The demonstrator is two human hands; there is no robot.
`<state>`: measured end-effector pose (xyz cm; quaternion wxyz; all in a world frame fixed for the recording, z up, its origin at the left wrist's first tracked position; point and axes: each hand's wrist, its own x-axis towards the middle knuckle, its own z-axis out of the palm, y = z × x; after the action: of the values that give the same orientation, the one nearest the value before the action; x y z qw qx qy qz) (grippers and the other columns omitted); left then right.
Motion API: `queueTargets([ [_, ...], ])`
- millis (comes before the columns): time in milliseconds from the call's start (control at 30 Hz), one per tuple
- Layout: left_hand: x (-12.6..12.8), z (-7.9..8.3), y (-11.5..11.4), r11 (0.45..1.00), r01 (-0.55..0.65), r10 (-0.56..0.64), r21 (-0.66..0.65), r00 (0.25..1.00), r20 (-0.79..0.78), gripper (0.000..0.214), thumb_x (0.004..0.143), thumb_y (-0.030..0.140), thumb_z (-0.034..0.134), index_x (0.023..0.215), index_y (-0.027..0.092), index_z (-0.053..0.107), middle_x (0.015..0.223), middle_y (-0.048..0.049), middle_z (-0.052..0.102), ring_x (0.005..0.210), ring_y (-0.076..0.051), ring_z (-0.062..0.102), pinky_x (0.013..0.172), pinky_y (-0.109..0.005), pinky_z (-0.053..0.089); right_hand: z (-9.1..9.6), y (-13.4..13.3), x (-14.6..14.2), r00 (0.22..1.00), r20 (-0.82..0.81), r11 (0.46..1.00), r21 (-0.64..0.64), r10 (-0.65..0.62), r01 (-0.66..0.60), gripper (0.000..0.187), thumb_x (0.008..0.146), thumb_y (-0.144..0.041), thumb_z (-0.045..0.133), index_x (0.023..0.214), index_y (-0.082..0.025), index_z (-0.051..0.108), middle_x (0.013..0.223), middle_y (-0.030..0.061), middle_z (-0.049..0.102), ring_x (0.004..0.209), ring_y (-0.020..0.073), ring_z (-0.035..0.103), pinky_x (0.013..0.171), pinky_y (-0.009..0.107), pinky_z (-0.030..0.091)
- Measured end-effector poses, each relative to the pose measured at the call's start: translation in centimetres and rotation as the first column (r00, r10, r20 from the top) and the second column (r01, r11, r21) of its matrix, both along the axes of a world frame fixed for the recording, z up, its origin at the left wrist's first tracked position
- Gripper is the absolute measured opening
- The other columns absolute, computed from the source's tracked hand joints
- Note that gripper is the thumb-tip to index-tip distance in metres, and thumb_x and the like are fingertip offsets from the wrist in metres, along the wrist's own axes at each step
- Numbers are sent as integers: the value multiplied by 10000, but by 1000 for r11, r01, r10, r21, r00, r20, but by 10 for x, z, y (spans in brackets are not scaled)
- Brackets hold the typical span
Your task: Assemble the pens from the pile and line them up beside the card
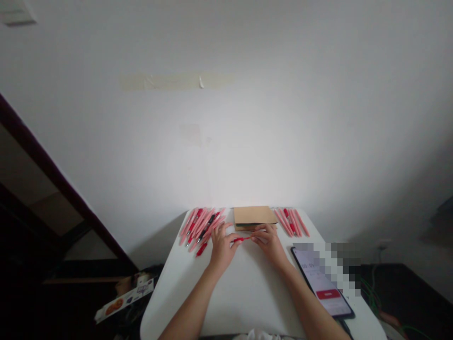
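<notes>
Both my hands rest on a white table [247, 293] and pinch the two ends of one red pen [241, 239]. My left hand [222, 245] grips its left end and my right hand [269, 242] grips its right end, fingers closed on it. Several pink and red pens [201, 224] lie in a heap just left of my left hand. A smaller row of pink pens [292, 222] lies at the back right. A flat brown cardboard box [254, 216] sits right behind my hands, between the two groups of pens.
A phone [323, 288] with a lit screen lies on the table's right side beside my right forearm. A white wall rises right behind the table. On the dark floor at the left lies a printed carton [123, 300]. Green cables [371, 295] run at the right.
</notes>
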<state>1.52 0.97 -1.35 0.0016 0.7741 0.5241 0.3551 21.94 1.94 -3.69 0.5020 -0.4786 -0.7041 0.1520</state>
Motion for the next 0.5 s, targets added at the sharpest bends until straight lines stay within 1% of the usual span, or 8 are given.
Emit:
queueTargets([
  [100,1,1,-1,999,-32,31,13,999,12,81,796,240,740,861,280,768,1271,-68,588,1273,-308,449,1115,-588,314,2,-1,0,1000,4,1000,5,-20,20,205,866,-405,653,966,-278,780,1031,97,639,1062,268,542,991,471,434],
  [200,2,2,-1,996,-83,82,31,996,36,89,787,226,745,856,277,770,1243,-71,598,1245,-301,468,1102,-567,335,3,-1,2,999,3,999,-4,-42,42,317,835,-365,683,1133,-268,728,1056,92,641,1060,267,545,983,458,453],
  [233,2,2,-1,995,-98,97,36,994,43,94,787,225,745,859,278,771,1234,-70,600,1243,-298,470,1102,-561,336,3,0,3,999,9,999,-4,-53,53,344,826,-348,688,1158,-263,713,1070,88,642,1065,268,545,982,454,456],
  [300,1,2,-1,990,-133,131,40,990,53,93,794,234,739,869,278,770,1222,-68,603,1244,-293,472,1107,-563,326,2,1,5,996,38,996,0,-85,85,318,812,-301,688,1125,-250,717,1076,81,648,1066,272,542,971,450,462],
  [400,0,2,-1,981,-192,191,17,980,45,85,811,252,723,882,270,767,1215,-79,606,1229,-298,487,1104,-598,307,-1,1,7,982,111,989,6,-149,150,211,793,-224,685,995,-228,748,1028,85,657,1040,284,537,938,442,473],
  [500,0,2,-1,974,-225,226,-19,974,24,101,805,247,727,894,272,766,1225,-88,605,1230,-314,491,1094,-634,297,-4,1,8,963,188,981,17,-192,192,197,805,-197,671,977,-228,761,1038,98,659,1050,296,529,942,441,468],
])
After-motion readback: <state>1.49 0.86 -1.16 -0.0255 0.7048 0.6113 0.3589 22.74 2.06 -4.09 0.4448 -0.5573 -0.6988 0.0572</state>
